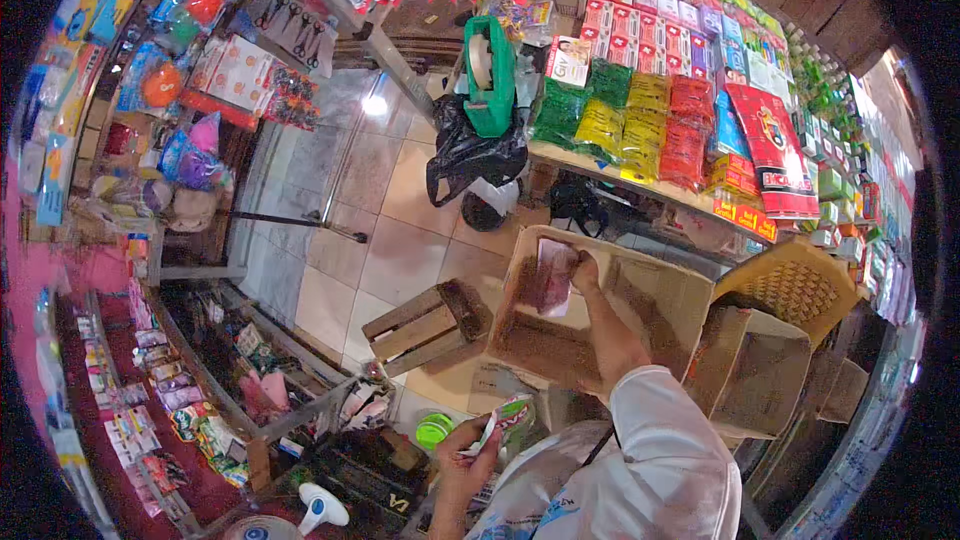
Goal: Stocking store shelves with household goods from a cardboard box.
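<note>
My right hand reaches into a large open cardboard box and holds the edge of a flat pink-and-white packet. What else lies in the box is too blurred to tell. Close to my body, my left hand grips a small plastic packet with green, pink and white print. A round bright green container stands just beyond the left hand. On the tiled floor, left of the large box, sits a smaller brown carton.
A shelf of goods at right holds coloured bags and small boxes. A green tape dispenser sits above a black plastic bag. A woven yellow chair back and another open carton flank my right side. Glass display cases line the left.
</note>
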The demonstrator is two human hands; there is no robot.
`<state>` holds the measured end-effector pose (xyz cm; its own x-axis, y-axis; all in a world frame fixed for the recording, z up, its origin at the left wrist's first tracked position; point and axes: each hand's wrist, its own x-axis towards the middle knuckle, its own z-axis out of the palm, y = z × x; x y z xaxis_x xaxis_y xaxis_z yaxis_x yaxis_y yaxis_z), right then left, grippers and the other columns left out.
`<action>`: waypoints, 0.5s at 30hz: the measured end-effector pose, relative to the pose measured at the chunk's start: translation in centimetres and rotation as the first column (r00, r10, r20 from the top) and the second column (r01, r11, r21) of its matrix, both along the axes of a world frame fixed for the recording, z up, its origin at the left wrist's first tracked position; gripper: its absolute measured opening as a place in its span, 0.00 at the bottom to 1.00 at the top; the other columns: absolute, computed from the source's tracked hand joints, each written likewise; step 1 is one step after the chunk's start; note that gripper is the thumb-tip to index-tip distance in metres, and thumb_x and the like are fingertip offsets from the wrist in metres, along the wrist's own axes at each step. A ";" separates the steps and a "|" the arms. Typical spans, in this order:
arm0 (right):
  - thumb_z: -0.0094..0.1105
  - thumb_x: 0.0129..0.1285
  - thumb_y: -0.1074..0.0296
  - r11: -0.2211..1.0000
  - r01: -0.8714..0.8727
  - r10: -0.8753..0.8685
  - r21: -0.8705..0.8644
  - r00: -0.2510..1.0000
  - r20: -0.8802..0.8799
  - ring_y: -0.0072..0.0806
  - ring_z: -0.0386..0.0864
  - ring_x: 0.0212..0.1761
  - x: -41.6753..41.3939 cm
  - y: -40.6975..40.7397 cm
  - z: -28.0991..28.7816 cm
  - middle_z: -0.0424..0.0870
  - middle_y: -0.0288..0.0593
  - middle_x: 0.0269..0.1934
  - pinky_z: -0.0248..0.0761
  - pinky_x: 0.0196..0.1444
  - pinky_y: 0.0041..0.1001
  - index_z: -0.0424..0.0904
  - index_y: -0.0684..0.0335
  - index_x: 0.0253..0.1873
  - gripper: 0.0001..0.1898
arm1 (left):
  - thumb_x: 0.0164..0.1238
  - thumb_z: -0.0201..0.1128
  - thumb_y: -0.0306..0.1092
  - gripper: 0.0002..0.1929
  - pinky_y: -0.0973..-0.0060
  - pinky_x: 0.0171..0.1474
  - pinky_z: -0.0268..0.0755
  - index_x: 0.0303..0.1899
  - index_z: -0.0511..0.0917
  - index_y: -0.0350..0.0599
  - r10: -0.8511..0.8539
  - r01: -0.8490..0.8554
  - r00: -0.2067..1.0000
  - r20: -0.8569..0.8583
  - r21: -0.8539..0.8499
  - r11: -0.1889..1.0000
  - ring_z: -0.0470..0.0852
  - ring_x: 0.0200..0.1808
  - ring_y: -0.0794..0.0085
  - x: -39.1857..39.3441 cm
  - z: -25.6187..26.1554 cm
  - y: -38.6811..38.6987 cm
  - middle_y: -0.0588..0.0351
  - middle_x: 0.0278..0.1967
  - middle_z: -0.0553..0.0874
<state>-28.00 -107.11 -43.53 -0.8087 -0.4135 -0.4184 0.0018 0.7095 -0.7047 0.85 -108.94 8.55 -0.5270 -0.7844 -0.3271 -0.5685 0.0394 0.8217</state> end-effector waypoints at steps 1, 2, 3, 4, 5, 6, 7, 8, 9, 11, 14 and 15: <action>0.61 0.60 0.61 0.997 0.033 -0.038 -0.070 0.998 -0.058 0.52 0.82 0.47 -2.9 5.5 -2.7 0.84 0.59 0.43 0.75 0.49 0.43 0.79 0.64 0.46 0.14 | 0.61 0.67 0.26 0.07 0.72 0.44 0.75 0.33 0.81 0.29 -0.038 0.043 0.995 -0.095 0.056 0.997 0.86 0.38 0.65 -0.6 0.4 0.1 0.42 0.39 0.87; 0.60 0.60 0.62 0.989 0.067 -0.086 -0.134 0.986 -0.141 0.54 0.82 0.45 -7.6 10.0 -3.5 0.83 0.61 0.40 0.75 0.47 0.45 0.79 0.64 0.44 0.13 | 0.62 0.67 0.26 0.07 0.72 0.44 0.75 0.35 0.82 0.29 -0.083 0.110 0.974 -0.211 0.115 0.987 0.86 0.38 0.66 -0.9 0.9 0.4 0.42 0.39 0.88; 0.60 0.60 0.62 0.985 0.009 -0.020 -0.174 0.998 -0.063 0.54 0.82 0.45 -2.2 7.5 -2.2 0.83 0.61 0.40 0.75 0.47 0.45 0.79 0.64 0.44 0.13 | 0.62 0.67 0.26 0.07 0.72 0.44 0.75 0.35 0.82 0.29 -0.022 0.032 0.991 -0.134 0.078 0.996 0.86 0.38 0.66 0.1 0.0 0.6 0.42 0.39 0.88; 0.60 0.61 0.62 0.989 -0.082 0.077 -0.122 0.996 -0.042 0.56 0.82 0.44 1.6 4.5 1.4 0.83 0.62 0.38 0.74 0.46 0.47 0.77 0.64 0.43 0.12 | 0.62 0.68 0.28 0.08 0.74 0.41 0.75 0.37 0.83 0.31 0.028 -0.026 0.998 -0.061 0.042 0.999 0.84 0.35 0.70 1.3 -0.5 0.8 0.47 0.35 0.87; 0.59 0.61 0.63 0.980 -0.183 0.181 -0.080 0.983 -0.031 0.57 0.82 0.42 5.9 0.7 7.7 0.82 0.63 0.36 0.74 0.45 0.49 0.76 0.65 0.42 0.12 | 0.61 0.69 0.30 0.10 0.76 0.38 0.75 0.40 0.84 0.33 0.087 -0.087 0.996 0.003 -0.002 0.996 0.83 0.32 0.75 2.7 -0.6 1.1 0.53 0.32 0.87; 0.59 0.61 0.63 0.979 -0.189 0.186 -0.077 0.981 -0.048 0.57 0.82 0.42 6.0 1.8 10.9 0.82 0.63 0.36 0.74 0.45 0.49 0.76 0.65 0.42 0.12 | 0.61 0.69 0.30 0.10 0.76 0.38 0.75 0.40 0.84 0.33 0.092 -0.092 0.996 -0.015 0.000 0.996 0.83 0.32 0.75 2.9 0.0 1.6 0.53 0.32 0.87; 0.55 0.64 0.64 0.958 -0.285 0.286 0.024 0.958 -0.020 0.57 0.80 0.47 6.2 3.2 13.4 0.81 0.64 0.41 0.72 0.48 0.47 0.74 0.65 0.47 0.12 | 0.62 0.68 0.27 0.09 0.76 0.40 0.75 0.41 0.84 0.32 0.116 -0.115 0.993 -0.021 0.032 0.993 0.83 0.34 0.74 2.9 0.5 2.0 0.50 0.34 0.87; 0.52 0.67 0.66 0.921 -0.368 0.369 0.126 0.929 0.017 0.58 0.77 0.52 6.2 4.8 14.8 0.80 0.65 0.47 0.71 0.51 0.45 0.73 0.66 0.51 0.13 | 0.62 0.66 0.25 0.08 0.76 0.42 0.75 0.42 0.83 0.32 0.130 -0.128 0.991 -0.030 0.069 0.989 0.84 0.36 0.72 2.9 0.9 2.5 0.48 0.36 0.88; 0.52 0.67 0.66 0.921 -0.366 0.369 0.131 0.929 -0.001 0.58 0.77 0.52 6.3 5.8 15.7 0.80 0.65 0.47 0.71 0.51 0.45 0.73 0.66 0.51 0.13 | 0.62 0.66 0.25 0.08 0.76 0.42 0.75 0.42 0.83 0.32 0.130 -0.127 0.990 -0.049 0.069 0.990 0.84 0.36 0.72 3.2 1.3 2.9 0.48 0.36 0.88; 0.59 0.59 0.65 0.941 -0.326 0.308 -0.089 0.937 -0.167 0.60 0.82 0.40 6.1 8.8 15.3 0.84 0.61 0.37 0.73 0.43 0.51 0.76 0.63 0.45 0.12 | 0.62 0.66 0.25 0.08 0.77 0.41 0.74 0.42 0.84 0.34 0.038 -0.039 0.999 0.006 0.026 0.999 0.84 0.35 0.74 4.0 1.2 3.4 0.49 0.34 0.88; 0.58 0.57 0.68 0.944 -0.327 0.317 -0.030 0.932 -0.178 0.59 0.82 0.38 7.0 7.6 22.3 0.84 0.60 0.36 0.74 0.41 0.49 0.77 0.63 0.47 0.13 | 0.62 0.67 0.26 0.08 0.75 0.40 0.74 0.42 0.84 0.36 0.059 -0.059 0.998 -0.013 -0.052 0.997 0.84 0.34 0.73 7.0 1.0 4.7 0.49 0.33 0.87; 0.58 0.57 0.68 0.939 -0.340 0.326 -0.043 0.925 -0.192 0.59 0.82 0.38 6.9 7.8 26.0 0.84 0.60 0.36 0.74 0.41 0.49 0.77 0.63 0.47 0.13 | 0.62 0.67 0.26 0.08 0.75 0.39 0.74 0.42 0.84 0.36 -0.019 0.014 0.999 -0.029 -0.142 0.990 0.84 0.34 0.72 8.1 0.8 5.1 0.49 0.33 0.87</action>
